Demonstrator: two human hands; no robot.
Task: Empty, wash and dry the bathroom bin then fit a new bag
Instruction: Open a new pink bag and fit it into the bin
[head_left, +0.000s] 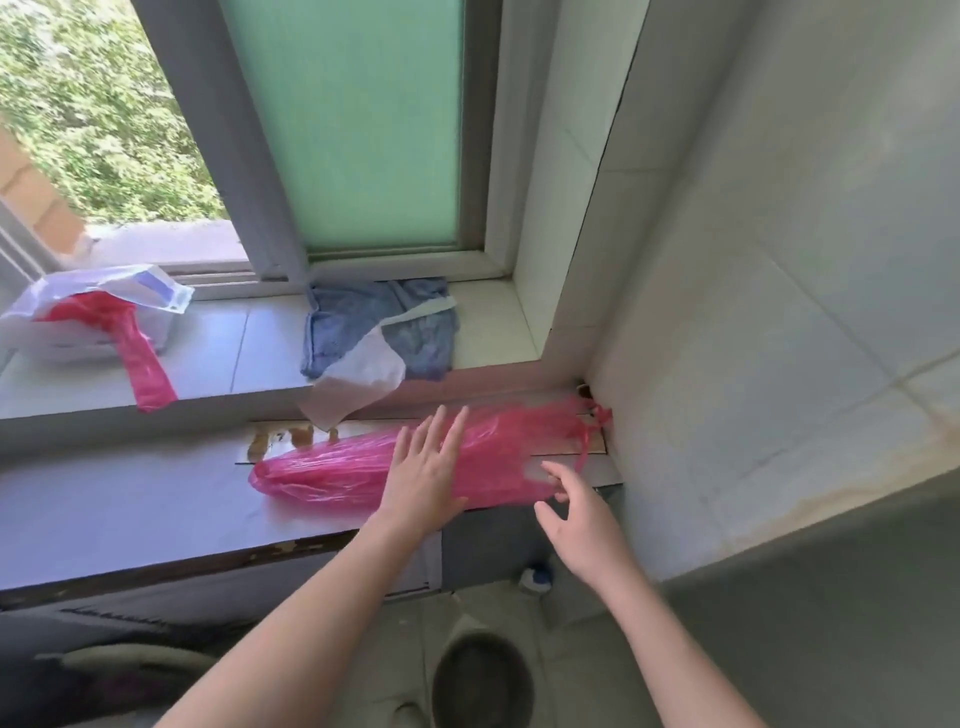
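A pink plastic bag (332, 470) lies stretched flat along the lower ledge (130, 499), its handles pointing right toward the wall corner. My left hand (423, 473) lies flat on the bag's middle with straight fingers. My right hand (576, 514) hovers at the bag's right end, fingers loosely spread, thumb and fingertips close to the bag's edge. The round grey bin (480, 675) stands on the floor below, seen from above, with no bag in it.
On the upper window sill (223, 358) sit a white pack with pink bags spilling out (98, 317), a blue cloth (384, 322) and a white plastic scrap (358, 379). Tiled wall (753, 312) rises close on the right. A small blue-white object (535, 577) lies on the floor.
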